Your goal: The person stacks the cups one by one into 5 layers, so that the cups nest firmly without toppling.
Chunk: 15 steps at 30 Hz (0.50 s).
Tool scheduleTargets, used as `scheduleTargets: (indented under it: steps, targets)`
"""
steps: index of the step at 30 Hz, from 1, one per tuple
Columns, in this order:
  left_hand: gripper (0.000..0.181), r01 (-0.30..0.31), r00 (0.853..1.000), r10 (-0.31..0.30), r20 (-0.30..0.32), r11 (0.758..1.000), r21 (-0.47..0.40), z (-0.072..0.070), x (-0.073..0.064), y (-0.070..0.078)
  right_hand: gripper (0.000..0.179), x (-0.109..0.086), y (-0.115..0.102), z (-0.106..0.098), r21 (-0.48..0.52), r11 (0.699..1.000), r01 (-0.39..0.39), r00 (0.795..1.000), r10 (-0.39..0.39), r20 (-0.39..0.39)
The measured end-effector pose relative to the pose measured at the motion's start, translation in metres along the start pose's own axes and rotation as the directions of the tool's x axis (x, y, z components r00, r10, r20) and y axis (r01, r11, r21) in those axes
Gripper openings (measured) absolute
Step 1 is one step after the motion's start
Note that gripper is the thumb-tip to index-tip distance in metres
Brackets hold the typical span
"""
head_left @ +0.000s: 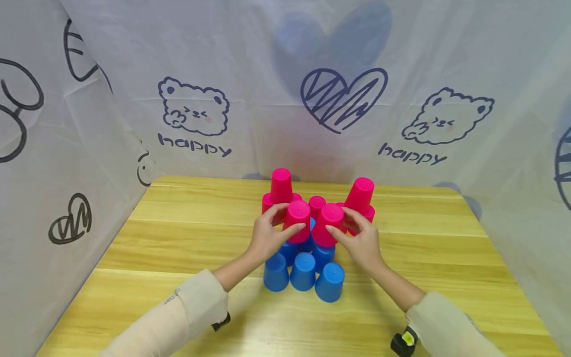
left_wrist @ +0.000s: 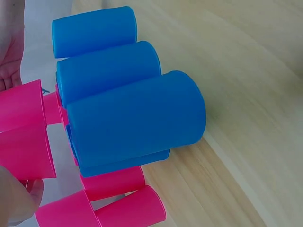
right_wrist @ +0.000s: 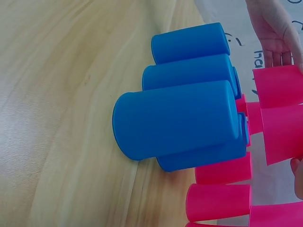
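My left hand (head_left: 267, 235) grips an upside-down pink cup (head_left: 296, 223) between thumb and fingers. Beside it, my right hand (head_left: 365, 245) holds a second upside-down pink cup (head_left: 327, 227) the same way. Both wrist views show these two cups side by side, higher than the tops of the front blue cups (left_wrist: 137, 120). In the head view they overlap more blue cups (head_left: 323, 255) standing behind a front row of three, whose middle one is a blue cup (head_left: 303, 271). All the blue cups are upside down, and those farther back are partly hidden.
Behind my hands, one pink cup (head_left: 281, 186) tops a small pink stack on the left. Another pink cup (head_left: 359, 194) tops a stack on the right, leaning in the head view. Between them shows a pink cup (head_left: 317, 204). The wooden table (head_left: 187, 223) meets a printed cloth (head_left: 250, 89).
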<state>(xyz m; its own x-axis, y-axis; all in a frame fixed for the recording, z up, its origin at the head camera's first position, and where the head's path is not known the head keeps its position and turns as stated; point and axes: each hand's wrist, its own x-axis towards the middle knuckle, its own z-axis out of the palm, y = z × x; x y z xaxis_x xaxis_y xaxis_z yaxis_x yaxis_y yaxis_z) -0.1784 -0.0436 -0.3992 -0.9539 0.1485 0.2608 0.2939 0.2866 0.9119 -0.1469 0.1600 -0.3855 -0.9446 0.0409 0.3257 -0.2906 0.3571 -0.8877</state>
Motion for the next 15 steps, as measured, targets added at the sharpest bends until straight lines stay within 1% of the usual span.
scheduleTargets:
  steps: [3,5,7,10,15]
  targets:
    - [0.049,-0.004,1.000,0.004,-0.007,1.000,-0.012,0.003,0.004,-0.002,0.047,0.005,0.013,0.002,0.005,1.000,0.004,1.000,-0.004,-0.017]
    - [0.050,-0.009,1.000,0.009,-0.012,1.000,-0.024,0.004,0.006,-0.002,0.047,0.008,0.016,0.003,-0.002,1.000,-0.016,0.999,0.016,-0.032]
    - [0.050,-0.011,1.000,0.010,-0.020,0.999,-0.036,0.006,0.007,-0.002,0.047,0.011,0.024,0.004,-0.005,1.000,-0.016,0.999,0.016,-0.052]
    - [0.051,-0.005,1.000,0.004,-0.028,0.999,-0.039,0.008,0.010,-0.001,0.047,0.014,0.026,0.004,-0.014,0.999,-0.039,0.997,0.038,-0.070]
    - [0.052,0.016,0.999,-0.016,-0.029,1.000,-0.025,0.012,0.016,-0.002,0.049,0.021,0.026,0.006,-0.018,0.999,-0.049,0.995,0.048,-0.088]
